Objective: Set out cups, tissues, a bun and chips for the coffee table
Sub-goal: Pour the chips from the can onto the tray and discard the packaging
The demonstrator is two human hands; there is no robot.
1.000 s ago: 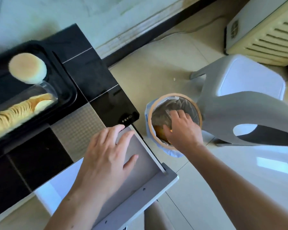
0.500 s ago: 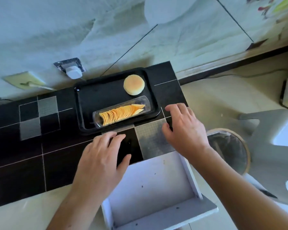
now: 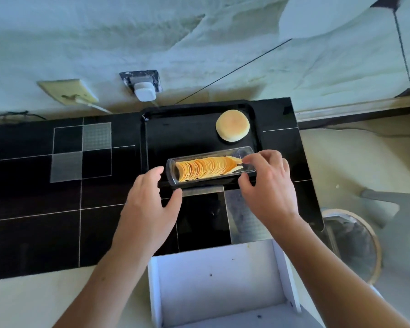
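Note:
A clear plastic chips container [image 3: 199, 169] with a row of orange chips lies along the front of a black tray [image 3: 143, 143] on the black glass coffee table [image 3: 33, 209]. A round pale bun [image 3: 232, 125] sits in the tray's far right corner. My right hand [image 3: 268, 188] has its fingers over the container's right end and its thumb at the near edge. Just short of the container's left end, my left hand [image 3: 149, 204] hovers with its fingers apart and holds nothing. No cups or tissues are in view.
A white drawer [image 3: 223, 280] stands pulled out below the table's front edge, between my arms. A lined waste bin [image 3: 355, 245] and a grey plastic stool [image 3: 388, 204] stand on the floor at the right. A wall socket with a white plug [image 3: 143, 91] is behind the tray.
My right hand left the waste bin and came up to the container's right end. My left hand moved from the drawer toward its left end. My view swung from the floor to the tray.

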